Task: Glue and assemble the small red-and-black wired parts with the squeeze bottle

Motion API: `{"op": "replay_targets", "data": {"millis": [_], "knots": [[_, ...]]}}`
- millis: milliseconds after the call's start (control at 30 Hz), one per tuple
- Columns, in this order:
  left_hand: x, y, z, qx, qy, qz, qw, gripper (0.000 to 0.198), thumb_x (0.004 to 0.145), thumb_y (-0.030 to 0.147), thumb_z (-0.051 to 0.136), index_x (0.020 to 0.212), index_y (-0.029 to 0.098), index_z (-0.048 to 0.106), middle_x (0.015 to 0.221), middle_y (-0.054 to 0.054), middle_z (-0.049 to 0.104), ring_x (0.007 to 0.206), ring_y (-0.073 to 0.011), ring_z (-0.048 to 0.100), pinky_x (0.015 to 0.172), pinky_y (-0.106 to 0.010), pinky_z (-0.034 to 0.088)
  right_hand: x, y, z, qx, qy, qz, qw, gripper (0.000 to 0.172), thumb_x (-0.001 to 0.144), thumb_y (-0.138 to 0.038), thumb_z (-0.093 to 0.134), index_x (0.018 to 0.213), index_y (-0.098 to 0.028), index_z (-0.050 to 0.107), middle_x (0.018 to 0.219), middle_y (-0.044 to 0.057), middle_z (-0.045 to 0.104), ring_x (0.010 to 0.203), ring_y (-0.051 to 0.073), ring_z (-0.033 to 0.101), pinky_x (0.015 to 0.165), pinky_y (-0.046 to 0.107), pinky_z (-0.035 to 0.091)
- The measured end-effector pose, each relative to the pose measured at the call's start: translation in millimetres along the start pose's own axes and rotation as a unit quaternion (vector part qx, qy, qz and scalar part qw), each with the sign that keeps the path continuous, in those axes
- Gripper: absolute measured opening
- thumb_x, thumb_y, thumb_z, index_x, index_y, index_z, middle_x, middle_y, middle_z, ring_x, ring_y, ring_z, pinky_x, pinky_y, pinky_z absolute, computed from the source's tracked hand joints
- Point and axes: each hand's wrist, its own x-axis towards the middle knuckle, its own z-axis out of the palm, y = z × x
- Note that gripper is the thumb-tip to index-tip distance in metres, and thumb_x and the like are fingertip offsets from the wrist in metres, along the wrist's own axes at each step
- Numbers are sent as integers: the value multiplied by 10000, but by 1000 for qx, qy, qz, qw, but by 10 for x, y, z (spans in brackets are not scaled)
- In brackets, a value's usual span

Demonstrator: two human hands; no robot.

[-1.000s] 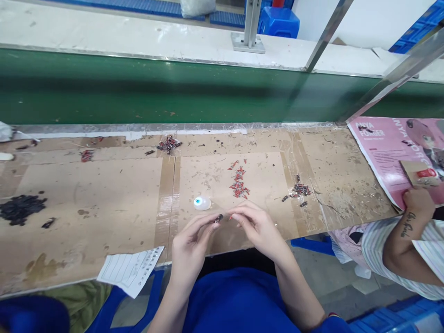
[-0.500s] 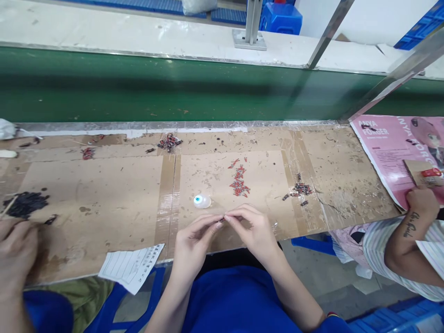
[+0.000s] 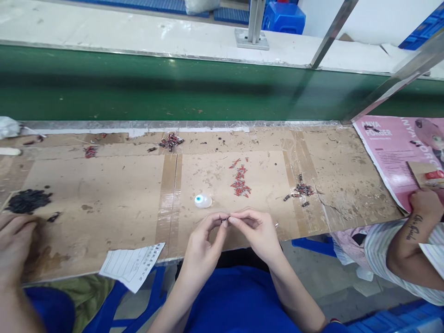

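My left hand and my right hand meet fingertip to fingertip above the near edge of the cardboard-covered bench. Both pinch one tiny dark part between thumb and forefinger. Just beyond my hands lies a small clear cap with a blue centre. Farther out sits a pile of small red parts. A pile of dark and red parts lies to its right.
A green conveyor belt runs behind the bench. Another person's hand rests at the left by a heap of black parts. A second person's tattooed arm lies at the right on a pink printed sheet. A lined paper hangs off the near edge.
My two hands have closed together, and the dark part and the red part now meet between my fingertips. A person's hand has come in at the left.
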Motion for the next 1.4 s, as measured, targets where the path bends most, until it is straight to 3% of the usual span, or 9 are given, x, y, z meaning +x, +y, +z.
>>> {"op": "replay_targets", "data": {"millis": [200, 467, 733, 1000, 1067, 1133, 1267, 1333, 1400], "knots": [[3, 13, 18, -36, -27, -36, 998, 225, 850, 388, 606, 913, 176, 649, 873, -66, 725, 831, -191, 705, 790, -287, 574, -15, 34, -51, 29, -25, 35, 999, 220, 685, -397, 814, 804, -212, 791, 826, 56, 793, 796, 224, 760, 807, 372, 620], [-14, 40, 75, -60, -23, -56, 996, 262, 825, 419, 637, 918, 175, 612, 863, -68, 710, 834, -194, 706, 793, -293, 573, -38, 12, -30, 5, 44, 33, 998, 224, 608, -288, 837, 793, -182, 770, 726, 35, 760, 688, 181, 727, 665, 301, 630], [-32, 16, 79, -66, 5, 1, 998, 209, 866, 341, 619, 983, 200, 519, 892, -46, 673, 824, -160, 706, 762, -270, 583, -14, 12, -11, 9, 54, 35, 998, 232, 587, -272, 837, 776, -173, 747, 720, 35, 752, 688, 172, 719, 673, 289, 625], [-76, 24, 64, 45, 52, 124, 990, 148, 904, 236, 589, 1042, 210, 541, 963, -55, 709, 929, -174, 717, 825, -303, 599, 6, -70, -93, -48, 80, -49, 994, 217, 651, -326, 810, 809, -183, 766, 742, 55, 767, 668, 186, 723, 660, 306, 630], [-76, 82, -47, 86, 93, 171, 977, 195, 893, 209, 611, 1077, 213, 550, 1009, -60, 709, 974, -180, 708, 881, -336, 590, 75, -75, -290, -79, 129, -79, 985, 235, 649, -347, 816, 812, -186, 762, 764, 64, 769, 687, 192, 725, 678, 321, 629], [-27, 115, -248, 119, 184, 200, 955, 232, 867, 197, 646, 1083, 209, 562, 1038, -62, 696, 1004, -186, 695, 933, -371, 571, 183, -35, -564, -122, 200, -109, 966, 270, 642, -373, 816, 823, -183, 752, 783, 74, 768, 725, 202, 726, 723, 353, 624], [221, -31, -897, 214, 409, 130, 878, 218, 878, 237, 594, 1084, 168, 588, 1086, -97, 666, 1053, -232, 661, 988, -473, 524, 406, 135, -1135, -215, 280, -111, 929, 385, 600, -456, 791, 842, -162, 734, 726, 81, 740, 669, 212, 700, 698, 388, 606], [356, -214, -1268, 300, 437, 58, 846, 184, 875, 179, 505, 1018, 147, 617, 1090, -126, 660, 1120, -292, 622, 1028, -558, 466, 462, 188, -1334, -266, 309, -97, 908, 415, 606, -500, 746, 830, -151, 723, 717, 94, 728, 658, 226, 691, 691, 406, 594], [454, -425, -1595, 350, 413, 2, 841, 244, 851, 100, 432, 1003, 153, 615, 1218, -136, 619, 1274, -342, 512, 1097, -610, 364, 468, 176, -1444, -323, 346, -89, 876, 434, 653, -517, 677, 863, -141, 724, 739, 109, 725, 664, 241, 683, 705, 429, 581]]}}
